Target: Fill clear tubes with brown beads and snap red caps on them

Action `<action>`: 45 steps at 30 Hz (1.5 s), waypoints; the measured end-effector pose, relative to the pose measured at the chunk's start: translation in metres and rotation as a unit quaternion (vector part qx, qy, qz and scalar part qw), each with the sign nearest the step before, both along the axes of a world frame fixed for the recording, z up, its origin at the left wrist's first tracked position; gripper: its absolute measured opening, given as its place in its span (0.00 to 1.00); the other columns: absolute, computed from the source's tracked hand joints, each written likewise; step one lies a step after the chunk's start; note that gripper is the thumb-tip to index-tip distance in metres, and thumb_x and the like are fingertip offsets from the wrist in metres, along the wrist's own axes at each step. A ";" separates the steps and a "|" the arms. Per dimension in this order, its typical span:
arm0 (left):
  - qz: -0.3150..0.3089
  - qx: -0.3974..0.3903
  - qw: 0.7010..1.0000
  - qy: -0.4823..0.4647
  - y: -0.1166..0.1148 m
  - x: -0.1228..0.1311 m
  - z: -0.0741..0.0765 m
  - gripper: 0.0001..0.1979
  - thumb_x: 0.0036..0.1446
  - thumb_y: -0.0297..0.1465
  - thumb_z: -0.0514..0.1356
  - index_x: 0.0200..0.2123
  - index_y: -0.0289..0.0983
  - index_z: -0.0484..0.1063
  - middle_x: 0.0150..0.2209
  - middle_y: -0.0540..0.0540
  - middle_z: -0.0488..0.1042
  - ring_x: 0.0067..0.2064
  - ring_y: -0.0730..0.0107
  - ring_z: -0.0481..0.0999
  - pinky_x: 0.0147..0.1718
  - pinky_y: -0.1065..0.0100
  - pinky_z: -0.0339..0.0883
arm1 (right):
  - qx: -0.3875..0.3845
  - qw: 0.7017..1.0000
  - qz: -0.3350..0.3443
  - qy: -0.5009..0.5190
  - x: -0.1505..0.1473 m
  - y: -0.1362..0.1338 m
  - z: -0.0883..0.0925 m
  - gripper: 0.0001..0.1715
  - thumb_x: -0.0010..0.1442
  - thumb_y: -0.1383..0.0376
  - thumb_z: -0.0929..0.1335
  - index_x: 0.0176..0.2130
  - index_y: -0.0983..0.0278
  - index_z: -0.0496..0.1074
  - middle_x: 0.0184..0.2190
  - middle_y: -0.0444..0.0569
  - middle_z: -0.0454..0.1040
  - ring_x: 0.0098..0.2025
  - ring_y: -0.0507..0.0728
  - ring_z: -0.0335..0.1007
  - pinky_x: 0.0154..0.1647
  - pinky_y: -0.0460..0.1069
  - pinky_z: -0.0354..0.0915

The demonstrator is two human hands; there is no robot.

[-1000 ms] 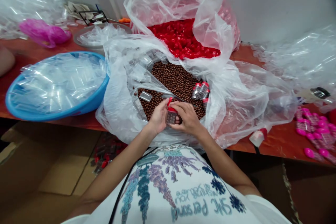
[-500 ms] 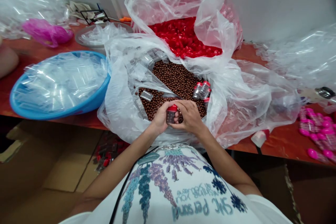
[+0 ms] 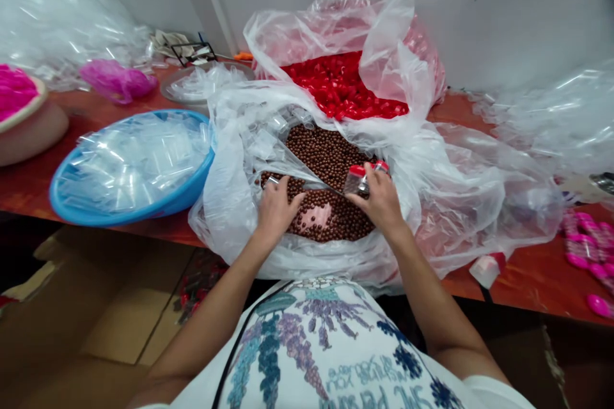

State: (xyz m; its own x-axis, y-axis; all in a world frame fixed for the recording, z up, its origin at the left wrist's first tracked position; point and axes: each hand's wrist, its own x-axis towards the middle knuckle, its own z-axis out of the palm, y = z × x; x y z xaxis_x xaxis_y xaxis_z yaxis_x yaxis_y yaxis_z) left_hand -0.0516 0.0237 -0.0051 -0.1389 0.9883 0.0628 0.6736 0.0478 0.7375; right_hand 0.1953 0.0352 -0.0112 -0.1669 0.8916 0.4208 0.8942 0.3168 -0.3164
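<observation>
Brown beads (image 3: 326, 153) lie in an open clear plastic bag (image 3: 225, 140). At their left side my left hand (image 3: 277, 209) has its thumb spread away from its fingers, whose tips reach a small clear container (image 3: 272, 181). My right hand (image 3: 381, 201) has its thumb and fingers around a clear container with a red cap (image 3: 355, 179), at the right side of the beads. Another red-capped container (image 3: 382, 167) is beside it, partly hidden by the fingers. A bare pinkish patch (image 3: 314, 217) shows among the beads between my hands. A clear sheet edge crosses the beads.
Behind the beads stands a bag of red caps (image 3: 340, 86). A blue basin (image 3: 129, 220) of clear containers is at the left, with a pale basin (image 3: 33, 131) of pink pieces beyond. Pink-capped containers (image 3: 588, 246) lie at the right. Cardboard (image 3: 119, 326) is below the table.
My hands have moved apart, left hand leftward and right hand rightward. The red-capped container they held together is gone from the middle. The view has shifted, showing more of the pale basin.
</observation>
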 end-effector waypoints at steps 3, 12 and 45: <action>0.036 -0.040 0.978 0.203 0.011 -0.017 0.004 0.28 0.55 0.45 0.56 0.55 0.37 0.64 0.47 0.31 0.64 0.46 0.44 0.69 0.42 0.55 0.61 | -0.002 0.994 -0.109 -0.030 0.019 0.022 0.011 0.46 0.53 0.56 0.69 0.62 0.71 0.50 0.48 0.64 0.64 0.49 0.68 0.60 0.47 0.60 0.60; -0.092 -0.073 0.965 0.234 0.014 -0.018 -0.007 0.21 0.58 0.27 0.52 0.55 0.43 0.66 0.46 0.40 0.65 0.44 0.61 0.72 0.44 0.65 0.63 | 0.019 0.998 -0.028 -0.062 -0.020 0.047 0.014 0.21 0.60 0.71 0.60 0.52 0.64 0.68 0.51 0.59 0.65 0.52 0.63 0.59 0.52 0.56 0.59; -0.222 -0.174 0.957 -0.060 0.068 0.037 -0.047 0.13 0.41 0.30 0.64 0.35 0.35 0.78 0.33 0.48 0.78 0.35 0.65 0.74 0.37 0.68 0.64 | -0.072 0.931 0.103 0.343 -0.027 0.140 0.033 0.23 0.56 0.64 0.65 0.52 0.59 0.63 0.38 0.45 0.71 0.34 0.52 0.68 0.39 0.50 0.68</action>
State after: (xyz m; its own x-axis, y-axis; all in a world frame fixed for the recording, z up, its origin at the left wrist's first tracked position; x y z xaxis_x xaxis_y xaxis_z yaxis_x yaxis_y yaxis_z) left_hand -0.0142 0.0915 -0.0524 0.3151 0.9096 -0.2707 0.5950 0.0328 0.8030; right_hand 0.1686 0.1751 0.0214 -0.0768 0.9260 0.3696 0.3916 0.3689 -0.8429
